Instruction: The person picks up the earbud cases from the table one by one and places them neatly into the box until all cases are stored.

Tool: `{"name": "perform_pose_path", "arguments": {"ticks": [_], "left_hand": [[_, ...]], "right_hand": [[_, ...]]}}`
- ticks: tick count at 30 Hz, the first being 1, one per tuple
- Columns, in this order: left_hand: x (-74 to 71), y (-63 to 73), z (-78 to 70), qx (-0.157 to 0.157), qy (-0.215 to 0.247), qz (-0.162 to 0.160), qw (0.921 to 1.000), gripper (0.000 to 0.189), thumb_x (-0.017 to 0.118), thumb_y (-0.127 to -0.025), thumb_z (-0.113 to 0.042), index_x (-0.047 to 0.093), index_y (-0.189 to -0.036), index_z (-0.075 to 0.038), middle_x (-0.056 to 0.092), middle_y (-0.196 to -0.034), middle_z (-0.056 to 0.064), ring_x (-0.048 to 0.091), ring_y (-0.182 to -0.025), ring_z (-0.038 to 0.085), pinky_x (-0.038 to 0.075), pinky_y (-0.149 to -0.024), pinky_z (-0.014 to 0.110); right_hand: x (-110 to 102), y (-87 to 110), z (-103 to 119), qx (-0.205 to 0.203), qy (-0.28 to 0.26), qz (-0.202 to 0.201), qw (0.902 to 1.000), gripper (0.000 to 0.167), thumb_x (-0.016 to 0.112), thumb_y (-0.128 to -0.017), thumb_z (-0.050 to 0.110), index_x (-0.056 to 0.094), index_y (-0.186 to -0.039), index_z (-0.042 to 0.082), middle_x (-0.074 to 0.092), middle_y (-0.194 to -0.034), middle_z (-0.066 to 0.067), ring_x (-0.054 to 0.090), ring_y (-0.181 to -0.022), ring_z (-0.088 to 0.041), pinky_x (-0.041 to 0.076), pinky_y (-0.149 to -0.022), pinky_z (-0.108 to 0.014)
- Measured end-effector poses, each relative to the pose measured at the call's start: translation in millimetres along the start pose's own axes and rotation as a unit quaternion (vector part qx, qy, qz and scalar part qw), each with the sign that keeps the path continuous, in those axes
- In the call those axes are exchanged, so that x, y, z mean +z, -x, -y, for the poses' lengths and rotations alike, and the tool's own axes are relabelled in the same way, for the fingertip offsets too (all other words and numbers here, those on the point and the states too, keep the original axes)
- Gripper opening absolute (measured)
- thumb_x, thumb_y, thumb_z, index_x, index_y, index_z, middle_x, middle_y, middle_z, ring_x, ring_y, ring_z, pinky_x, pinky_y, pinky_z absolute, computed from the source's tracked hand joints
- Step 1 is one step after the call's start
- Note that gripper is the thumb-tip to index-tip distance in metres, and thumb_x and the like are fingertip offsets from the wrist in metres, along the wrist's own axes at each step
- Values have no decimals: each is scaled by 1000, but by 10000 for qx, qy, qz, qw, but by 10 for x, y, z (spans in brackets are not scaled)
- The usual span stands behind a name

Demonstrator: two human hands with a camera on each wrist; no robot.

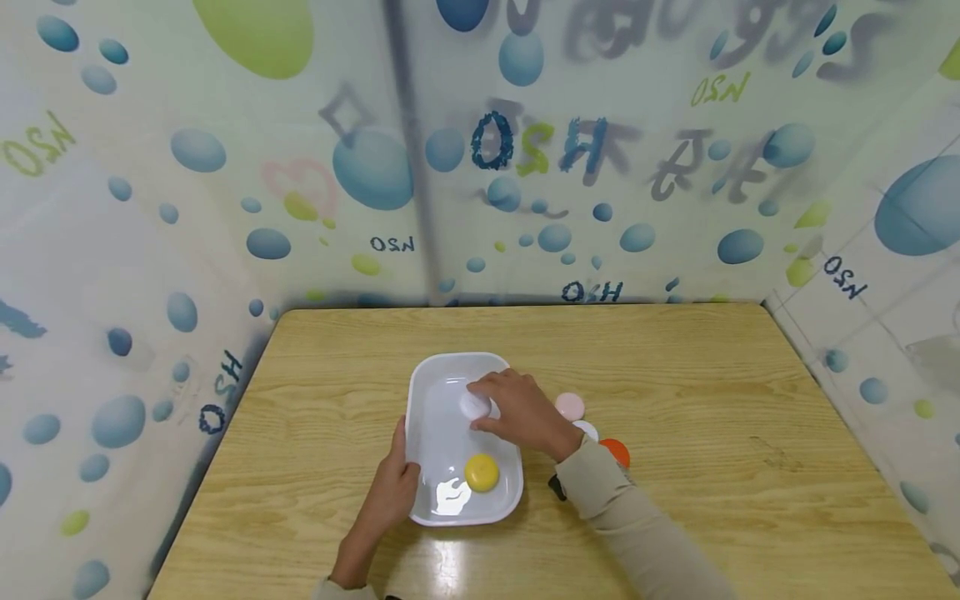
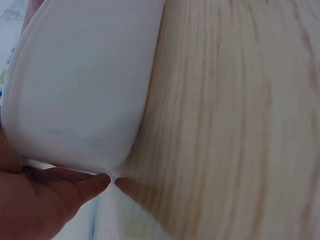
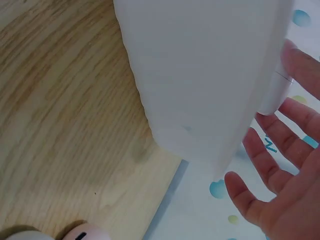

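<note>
A white rectangular tray sits on the wooden table. My left hand holds its left side; in the left wrist view the left hand is at the tray's outer wall. Over the tray's upper right part, my right hand pinches a small round white case between thumb and fingers. A seam runs round this case in the right wrist view, partly hidden by the tray wall. Inside the tray, near its lower right corner, lies a round yellow case.
Right of the tray lie a pink round case, a white one and an orange one, the last two partly covered by the right wrist and sleeve. A patterned wall borders the back of the table.
</note>
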State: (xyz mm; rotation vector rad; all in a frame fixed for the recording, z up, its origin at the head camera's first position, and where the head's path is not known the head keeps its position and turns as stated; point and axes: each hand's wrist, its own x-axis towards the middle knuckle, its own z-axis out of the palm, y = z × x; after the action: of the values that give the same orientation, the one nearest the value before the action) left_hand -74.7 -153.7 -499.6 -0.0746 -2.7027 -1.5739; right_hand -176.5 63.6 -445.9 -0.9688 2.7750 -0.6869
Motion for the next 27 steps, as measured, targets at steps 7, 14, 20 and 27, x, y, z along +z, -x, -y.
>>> {"name": "perform_pose_path", "arguments": {"ticks": [7, 14, 20, 27], "left_hand": [[-2, -3, 15, 10, 1, 13, 10000, 69, 38, -87, 13, 13, -152, 15, 34, -149, 38, 44, -131, 48, 38, -104, 59], [-3, -2, 23, 29, 29, 45, 10000, 69, 38, -88, 13, 12, -152, 14, 33, -150, 38, 42, -132, 48, 37, -105, 60], [-1, -5, 35, 56, 40, 24, 10000, 69, 38, -88, 13, 12, -152, 14, 33, -150, 38, 43, -132, 48, 37, -105, 59], [-2, -10, 50, 116, 15, -23, 9999, 70, 38, -87, 14, 13, -152, 14, 34, -148, 38, 45, -130, 48, 39, -103, 60]], "right_hand": [[90, -32, 18, -124, 168, 29, 9998, 51, 75, -86, 35, 64, -131, 14, 66, -127, -3, 56, -119, -23, 36, -106, -53], [184, -50, 22, -95, 404, -123, 9991, 49, 78, -83, 37, 68, -126, 18, 68, -125, 1, 53, -119, -24, 26, -109, -63], [262, -69, 7, 14, 485, -23, 9988, 47, 79, -82, 38, 69, -124, 20, 69, -125, 3, 51, -120, -25, 24, -108, -65], [332, -81, -8, 74, 848, 179, 9962, 43, 78, -81, 41, 71, -119, 22, 70, -120, 4, 52, -117, -26, 28, -105, -64]]}}
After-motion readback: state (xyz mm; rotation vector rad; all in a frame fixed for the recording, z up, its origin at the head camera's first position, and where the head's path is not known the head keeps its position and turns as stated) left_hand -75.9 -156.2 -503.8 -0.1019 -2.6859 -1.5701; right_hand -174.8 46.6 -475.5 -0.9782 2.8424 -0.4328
